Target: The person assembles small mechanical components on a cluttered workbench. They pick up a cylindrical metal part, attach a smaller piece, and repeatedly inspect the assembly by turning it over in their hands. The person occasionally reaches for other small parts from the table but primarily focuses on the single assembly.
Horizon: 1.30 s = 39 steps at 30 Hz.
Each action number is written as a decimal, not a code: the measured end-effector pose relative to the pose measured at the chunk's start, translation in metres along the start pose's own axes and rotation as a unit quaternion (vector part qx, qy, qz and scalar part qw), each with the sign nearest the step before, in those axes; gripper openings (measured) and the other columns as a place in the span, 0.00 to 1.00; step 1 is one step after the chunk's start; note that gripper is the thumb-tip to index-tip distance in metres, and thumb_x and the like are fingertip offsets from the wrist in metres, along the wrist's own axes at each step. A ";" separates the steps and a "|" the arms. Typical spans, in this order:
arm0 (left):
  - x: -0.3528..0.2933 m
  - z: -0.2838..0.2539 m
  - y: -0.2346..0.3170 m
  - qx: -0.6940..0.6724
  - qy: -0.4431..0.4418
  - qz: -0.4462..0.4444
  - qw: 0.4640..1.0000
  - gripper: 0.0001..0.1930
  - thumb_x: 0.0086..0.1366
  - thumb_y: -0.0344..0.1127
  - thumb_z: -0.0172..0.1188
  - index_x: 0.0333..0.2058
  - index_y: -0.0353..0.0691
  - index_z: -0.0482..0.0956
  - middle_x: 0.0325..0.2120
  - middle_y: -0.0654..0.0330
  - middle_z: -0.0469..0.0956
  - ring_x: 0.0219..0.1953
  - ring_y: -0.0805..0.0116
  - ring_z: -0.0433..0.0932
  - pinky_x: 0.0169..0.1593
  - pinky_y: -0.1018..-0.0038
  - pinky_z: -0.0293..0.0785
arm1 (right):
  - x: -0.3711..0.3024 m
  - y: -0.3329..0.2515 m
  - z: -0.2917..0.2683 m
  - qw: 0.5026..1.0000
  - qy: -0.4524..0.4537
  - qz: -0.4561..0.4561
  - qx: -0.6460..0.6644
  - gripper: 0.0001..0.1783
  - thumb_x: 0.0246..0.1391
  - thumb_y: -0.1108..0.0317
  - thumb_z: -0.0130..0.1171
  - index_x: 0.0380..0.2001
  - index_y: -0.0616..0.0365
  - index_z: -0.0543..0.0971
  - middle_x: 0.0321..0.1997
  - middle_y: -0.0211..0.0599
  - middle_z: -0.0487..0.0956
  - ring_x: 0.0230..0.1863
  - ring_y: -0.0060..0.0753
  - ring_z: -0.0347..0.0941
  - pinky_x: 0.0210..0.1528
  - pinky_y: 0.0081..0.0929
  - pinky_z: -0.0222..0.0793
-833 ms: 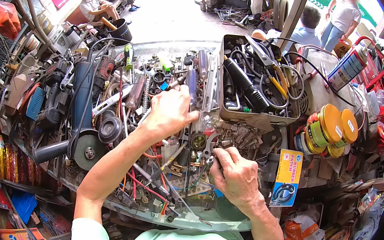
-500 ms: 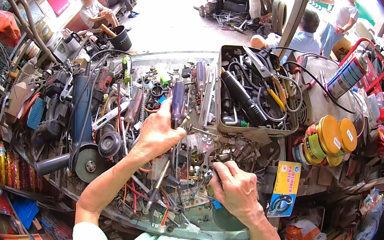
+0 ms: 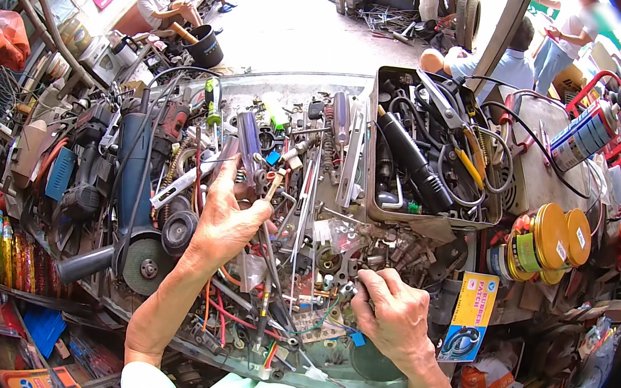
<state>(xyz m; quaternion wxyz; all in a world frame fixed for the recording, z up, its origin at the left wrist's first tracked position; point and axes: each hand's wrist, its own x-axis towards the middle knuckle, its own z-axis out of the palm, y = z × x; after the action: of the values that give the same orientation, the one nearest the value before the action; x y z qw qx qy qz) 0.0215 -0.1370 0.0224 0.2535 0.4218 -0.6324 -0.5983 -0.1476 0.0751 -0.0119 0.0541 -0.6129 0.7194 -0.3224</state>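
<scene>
My left hand point(image 3: 228, 223) reaches over a dense heap of tools and small parts, index finger stretched out and thumb apart. Beside its index finger lies a screwdriver with a clear purple handle point(image 3: 250, 140). A small brass-coloured piece point(image 3: 276, 185) shows just above the thumb; I cannot tell whether the thumb touches it. My right hand point(image 3: 395, 317) is curled low over the small metal parts, fingers closed. Whatever the fingers may hold is hidden. A flat open-ended wrench point(image 3: 344, 263) and a ring-shaped metal part point(image 3: 329, 260) lie just left of the right hand.
An angle grinder point(image 3: 135, 180) and a cordless drill point(image 3: 87, 166) lie left. Beyond my right hand stands a metal box point(image 3: 431, 223) of tools, with yellow-lidded tins point(image 3: 551, 235) farther right. A patch box point(image 3: 470, 314) sits by my right wrist. People sit beyond the bench.
My left hand has moved left and slightly nearer, off the purple screwdriver, which now leans left. The view has shifted a little. My right hand stays curled over the same parts.
</scene>
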 end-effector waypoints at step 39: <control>0.014 -0.061 0.010 0.680 -0.002 0.179 0.711 0.34 0.48 0.48 0.67 0.55 0.41 0.76 0.61 0.49 0.68 0.64 0.46 0.64 0.71 0.48 0.53 | 0.004 0.000 -0.001 0.999 -0.007 0.035 0.023 0.15 0.44 0.77 0.68 0.38 0.60 0.83 0.30 0.39 0.80 0.24 0.42 0.79 0.25 0.33 0.74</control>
<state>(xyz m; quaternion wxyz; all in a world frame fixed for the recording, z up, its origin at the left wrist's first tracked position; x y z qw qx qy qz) 0.0621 -0.1828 0.0390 -0.0007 0.3585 -0.9322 0.0493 -0.1486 0.0720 -0.0099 0.0844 -0.5882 0.7321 -0.3330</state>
